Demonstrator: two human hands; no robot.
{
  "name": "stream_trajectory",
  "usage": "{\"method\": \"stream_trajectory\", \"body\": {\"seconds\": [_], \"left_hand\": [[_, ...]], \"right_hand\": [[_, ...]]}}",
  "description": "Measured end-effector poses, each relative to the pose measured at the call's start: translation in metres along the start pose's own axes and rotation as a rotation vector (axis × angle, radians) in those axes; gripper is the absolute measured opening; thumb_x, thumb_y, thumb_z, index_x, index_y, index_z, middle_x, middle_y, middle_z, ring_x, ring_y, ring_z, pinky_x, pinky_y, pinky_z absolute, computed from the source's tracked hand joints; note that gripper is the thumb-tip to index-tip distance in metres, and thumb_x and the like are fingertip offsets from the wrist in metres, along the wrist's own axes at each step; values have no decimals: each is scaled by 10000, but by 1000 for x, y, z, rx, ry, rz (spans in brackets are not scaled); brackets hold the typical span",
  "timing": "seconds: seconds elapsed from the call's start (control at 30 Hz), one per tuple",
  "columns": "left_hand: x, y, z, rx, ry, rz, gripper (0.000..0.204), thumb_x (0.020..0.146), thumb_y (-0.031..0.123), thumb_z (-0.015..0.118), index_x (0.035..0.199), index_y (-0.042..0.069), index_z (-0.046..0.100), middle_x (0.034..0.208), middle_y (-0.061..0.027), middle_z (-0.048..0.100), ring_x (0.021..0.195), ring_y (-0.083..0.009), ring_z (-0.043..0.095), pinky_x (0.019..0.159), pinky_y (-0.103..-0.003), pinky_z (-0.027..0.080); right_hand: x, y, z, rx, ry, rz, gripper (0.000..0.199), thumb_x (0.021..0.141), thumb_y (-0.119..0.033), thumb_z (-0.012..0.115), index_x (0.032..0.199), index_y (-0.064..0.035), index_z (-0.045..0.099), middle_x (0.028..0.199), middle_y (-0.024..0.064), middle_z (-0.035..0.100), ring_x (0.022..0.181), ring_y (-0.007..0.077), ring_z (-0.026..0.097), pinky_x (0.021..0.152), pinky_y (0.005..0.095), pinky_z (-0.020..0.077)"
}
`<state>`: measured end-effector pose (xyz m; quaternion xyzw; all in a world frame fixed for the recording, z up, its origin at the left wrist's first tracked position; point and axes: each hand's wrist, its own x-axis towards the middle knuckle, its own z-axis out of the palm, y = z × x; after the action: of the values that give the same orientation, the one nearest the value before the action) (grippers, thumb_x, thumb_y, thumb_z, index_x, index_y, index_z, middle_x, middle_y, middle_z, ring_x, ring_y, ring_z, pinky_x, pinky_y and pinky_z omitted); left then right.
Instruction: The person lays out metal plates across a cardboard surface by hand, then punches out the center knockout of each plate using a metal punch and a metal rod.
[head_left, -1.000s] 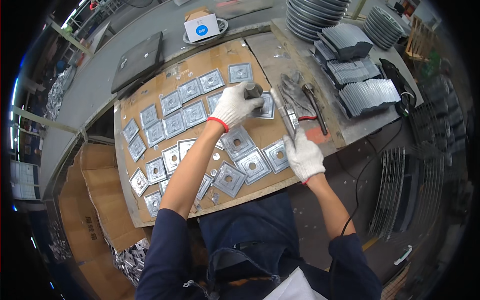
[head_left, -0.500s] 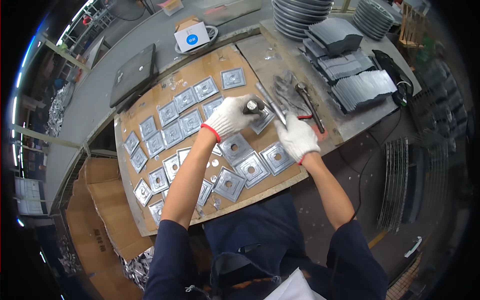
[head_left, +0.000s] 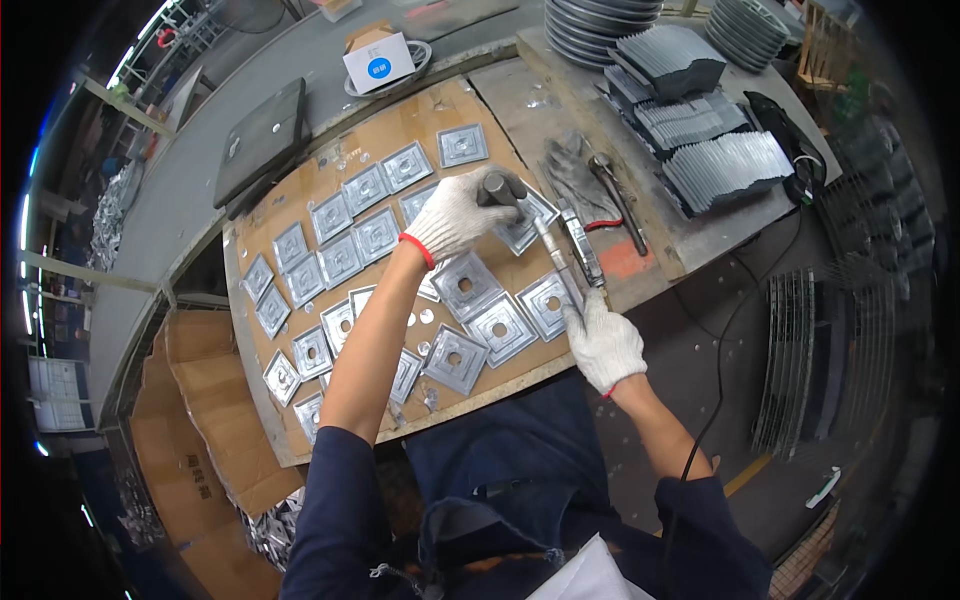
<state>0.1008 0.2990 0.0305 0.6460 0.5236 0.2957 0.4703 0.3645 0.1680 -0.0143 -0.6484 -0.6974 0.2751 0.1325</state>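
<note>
The left hand is clenched round the dark head of a long tool, pressing it on a square plate at the board's far right. The right hand grips its near end. The tool's long axis runs near-right to far-left, head pointing far. A skewed push could slide the loose plate alongside.
</note>
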Motion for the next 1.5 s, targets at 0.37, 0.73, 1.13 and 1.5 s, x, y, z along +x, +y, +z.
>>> {"method": "stream_trajectory", "body": {"seconds": [0.37, 0.73, 1.13, 1.5], "left_hand": [[1, 12, 9, 378, -64, 122, 333, 922, 179, 775, 1233, 72, 723, 1130, -202, 792, 1056, -364, 772, 937, -416, 600], [-8, 10, -7, 78, 91, -40, 327, 916, 45, 808, 1223, 18, 700, 1148, -95, 812, 1065, -152, 774, 987, -318, 611], [-7, -49, -65, 286, 531, -118, 376, 934, 258, 778, 1172, -18, 685, 964, -119, 819, 884, -194, 762, 844, -336, 582], [-19, -83, -50, 318, 635, -153, 381, 928, 265, 775, 1203, 13, 695, 917, -122, 812, 863, -216, 765, 819, -333, 587]], "right_hand": [[87, -23, -17, 7, -39, -44, 509, 1079, -485, 531, 1207, 5, 580, 948, 357, 719, 971, 556, 691, 875, 637, 520], [5, 3, -1, -32, -114, -28, 446, 1069, -450, 581, 1209, -28, 543, 829, 317, 715, 793, 533, 717, 718, 630, 569], [-12, 11, 7, 114, -103, 37, 464, 1050, -459, 612, 1273, -52, 593, 929, 322, 732, 902, 539, 711, 803, 628, 554], [2, 7, 13, 89, -208, 9, 469, 1053, -464, 610, 1265, -46, 620, 961, 320, 734, 955, 538, 703, 826, 624, 544]]}}
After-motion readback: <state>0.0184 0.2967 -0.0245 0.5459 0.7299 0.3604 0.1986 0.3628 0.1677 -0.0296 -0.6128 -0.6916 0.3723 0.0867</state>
